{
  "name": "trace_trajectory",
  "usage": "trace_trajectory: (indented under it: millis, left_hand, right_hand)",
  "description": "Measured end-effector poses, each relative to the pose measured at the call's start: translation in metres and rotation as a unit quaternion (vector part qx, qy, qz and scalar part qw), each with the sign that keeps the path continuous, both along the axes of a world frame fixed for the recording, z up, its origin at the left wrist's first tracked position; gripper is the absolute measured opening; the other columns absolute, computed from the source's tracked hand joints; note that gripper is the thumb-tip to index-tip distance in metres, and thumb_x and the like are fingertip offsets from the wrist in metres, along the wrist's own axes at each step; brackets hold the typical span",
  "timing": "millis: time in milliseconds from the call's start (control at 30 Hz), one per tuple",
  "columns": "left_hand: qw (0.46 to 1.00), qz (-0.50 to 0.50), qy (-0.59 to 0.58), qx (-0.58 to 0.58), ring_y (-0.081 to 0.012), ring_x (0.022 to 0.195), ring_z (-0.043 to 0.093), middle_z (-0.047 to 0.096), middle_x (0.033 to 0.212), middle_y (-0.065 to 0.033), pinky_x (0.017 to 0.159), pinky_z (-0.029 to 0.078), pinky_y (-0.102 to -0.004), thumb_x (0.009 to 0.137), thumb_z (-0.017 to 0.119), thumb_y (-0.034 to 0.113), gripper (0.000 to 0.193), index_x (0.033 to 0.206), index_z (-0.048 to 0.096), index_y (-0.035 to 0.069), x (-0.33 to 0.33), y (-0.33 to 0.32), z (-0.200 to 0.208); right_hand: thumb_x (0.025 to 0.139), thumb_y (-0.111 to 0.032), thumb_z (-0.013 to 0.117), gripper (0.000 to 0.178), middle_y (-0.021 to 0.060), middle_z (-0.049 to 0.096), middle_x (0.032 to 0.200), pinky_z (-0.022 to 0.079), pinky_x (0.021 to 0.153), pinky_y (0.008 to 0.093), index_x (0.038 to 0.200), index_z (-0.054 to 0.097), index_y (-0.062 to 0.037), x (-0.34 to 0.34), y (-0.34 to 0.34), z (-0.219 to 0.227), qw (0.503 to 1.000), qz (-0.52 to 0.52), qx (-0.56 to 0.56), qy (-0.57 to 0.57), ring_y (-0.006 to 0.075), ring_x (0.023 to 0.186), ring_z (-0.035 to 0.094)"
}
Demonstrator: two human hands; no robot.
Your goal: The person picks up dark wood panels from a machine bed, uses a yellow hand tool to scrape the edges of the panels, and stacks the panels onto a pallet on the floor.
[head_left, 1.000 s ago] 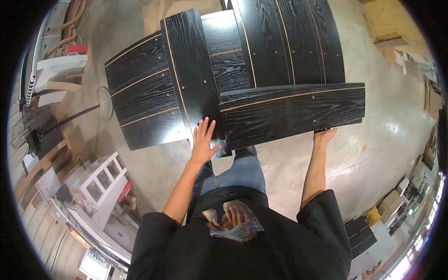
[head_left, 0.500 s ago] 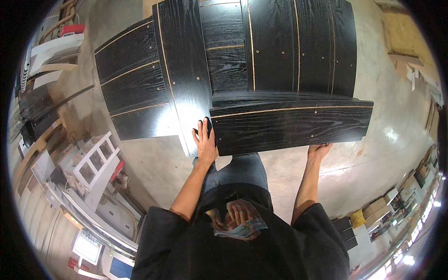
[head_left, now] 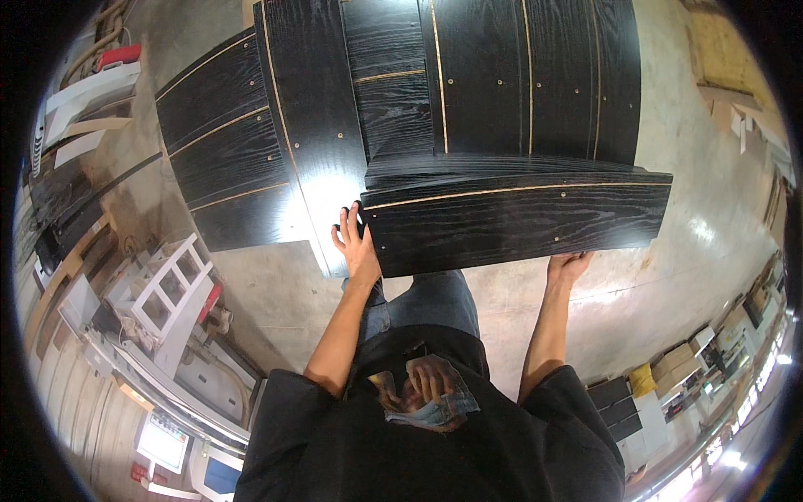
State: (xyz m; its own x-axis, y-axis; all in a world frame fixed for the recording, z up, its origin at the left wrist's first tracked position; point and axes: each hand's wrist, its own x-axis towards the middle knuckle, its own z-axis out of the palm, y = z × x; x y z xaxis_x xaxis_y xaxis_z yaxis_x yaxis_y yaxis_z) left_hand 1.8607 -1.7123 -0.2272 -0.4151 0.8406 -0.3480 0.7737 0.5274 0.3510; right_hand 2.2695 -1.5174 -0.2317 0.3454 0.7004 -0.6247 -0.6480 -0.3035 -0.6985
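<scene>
A long black wood-grain panel [head_left: 519, 219] with a gold-coloured groove and small holes lies across in front of me, slightly tilted. My left hand [head_left: 360, 251] is at its left end, palm side against the edge, fingers stretched upward; the thumb is hidden. Under the panel's near edge, toward the right, my right hand [head_left: 571, 265] grips from below, with its fingertips out of sight. Beyond are more black panels of the same look: a wide group [head_left: 485, 109], a long upright one [head_left: 314, 92] and shorter ones [head_left: 226, 163] at the left.
Bare concrete floor [head_left: 694, 209] shows around the panels. On the left stand a white slotted frame [head_left: 167, 289], a machine with a screen [head_left: 163, 443] and a red object [head_left: 119, 57]. Cartons [head_left: 673, 364] and other boards line the right side.
The far panels and the left end of the held panel appear slightly farther left in the picture. Both hands keep their places on the panel.
</scene>
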Motion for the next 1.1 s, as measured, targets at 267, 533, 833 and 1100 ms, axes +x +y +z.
trace_trajectory:
  millis: [267, 533, 833, 1100]
  left_hand:
    - [0.999, 0.020, -0.019, 0.030, -0.0387, 0.150, 0.016, 0.026, 0.158, -0.0175, 0.116, 0.009, -0.0591, 0.070, 0.055, -0.011, 0.063, 0.131, 0.054, 0.005, -0.003, 0.006, 0.010]
    - [0.997, 0.034, -0.018, 0.061, -0.0375, 0.148, 0.020, 0.031, 0.155, -0.0177, 0.116, 0.010, -0.0565, 0.074, 0.050, -0.010, 0.056, 0.128, 0.056, 0.005, -0.003, 0.005, 0.005]
    - [0.997, 0.028, -0.013, 0.067, -0.0375, 0.148, 0.020, 0.031, 0.153, -0.0182, 0.116, 0.010, -0.0565, 0.086, 0.047, 0.001, 0.048, 0.132, 0.054, 0.007, -0.005, 0.003, 0.004]
    - [0.999, 0.018, -0.006, 0.050, -0.0402, 0.147, 0.018, 0.028, 0.153, -0.0202, 0.114, 0.013, -0.0604, 0.085, 0.059, 0.011, 0.055, 0.139, 0.050, 0.011, -0.004, 0.006, 0.009]
  right_hand:
    - [0.107, -0.038, 0.036, 0.044, 0.0075, 0.061, 0.131, 0.056, 0.096, 0.0375, 0.133, 0.054, -0.0068, -0.013, 0.001, 0.012, 1.000, -0.006, -0.027, -0.015, 0.0228, 0.116, 0.061]
    - [0.106, -0.037, 0.037, 0.045, 0.0078, 0.059, 0.135, 0.053, 0.099, 0.0397, 0.135, 0.053, -0.0070, -0.017, 0.006, 0.016, 0.999, -0.014, -0.040, -0.024, 0.0244, 0.120, 0.059]
    - [0.107, -0.035, 0.037, 0.043, 0.0079, 0.059, 0.136, 0.053, 0.099, 0.0397, 0.135, 0.052, -0.0071, -0.019, 0.007, 0.020, 1.000, 0.008, -0.020, -0.003, 0.0236, 0.120, 0.059]
    - [0.108, -0.036, 0.035, 0.044, 0.0082, 0.057, 0.138, 0.052, 0.101, 0.0411, 0.137, 0.051, -0.0072, -0.018, 0.008, 0.018, 0.999, 0.011, -0.026, -0.021, 0.0255, 0.123, 0.057]
